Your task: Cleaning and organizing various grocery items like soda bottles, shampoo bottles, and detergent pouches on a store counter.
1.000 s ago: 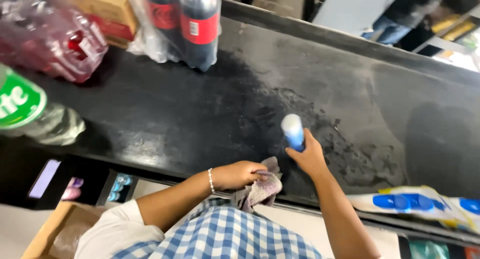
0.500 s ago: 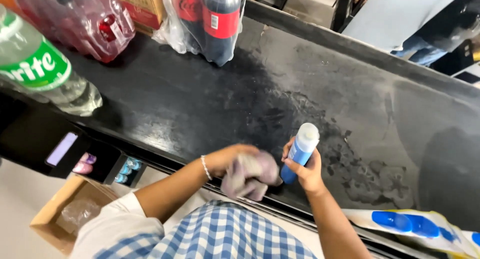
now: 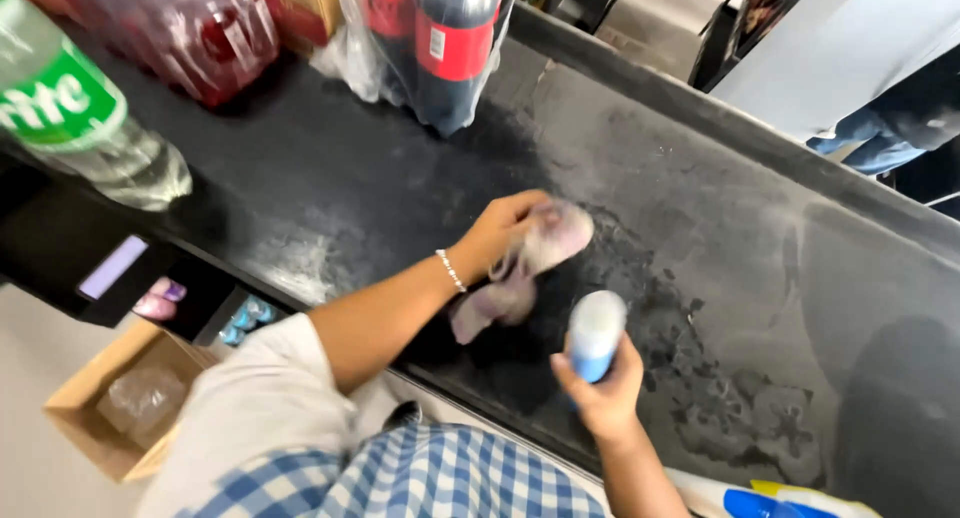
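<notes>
**Cloth pressed to the wet belt, spray bottle held upright**

Head view: I see my left hand [image 3: 508, 228] stretched out over the black table [image 3: 330, 178], its grip closed around a crumpled pinkish-grey cloth [image 3: 530, 258]. The cloth's bunched end lies flat against the dark surface under my fingers, and a loose tail trails back toward me. A beaded bracelet [image 3: 450, 270] sits on that wrist.

My right hand [image 3: 603, 396] is nearer my body, its grip wrapped around the lower part of a blue spray bottle [image 3: 594, 335] with a pale cap. The bottle stands upright, just beside the cloth's tail but apart from it.

Right of both hands, the surface carries a patchy wet film [image 3: 720, 378], and the cloth rests at its left edge.

At the far side stand shrink-wrapped dark cola bottles [image 3: 440, 48] with red labels, and left of them a pack of red drink bottles [image 3: 190, 28]. A clear bottle with a green label [image 3: 80, 118] lies at the near left corner. Below the table's edge sits an open cardboard box [image 3: 120, 408] on the floor. My checked blue shirt [image 3: 430, 478] fills the bottom of the picture.
</notes>
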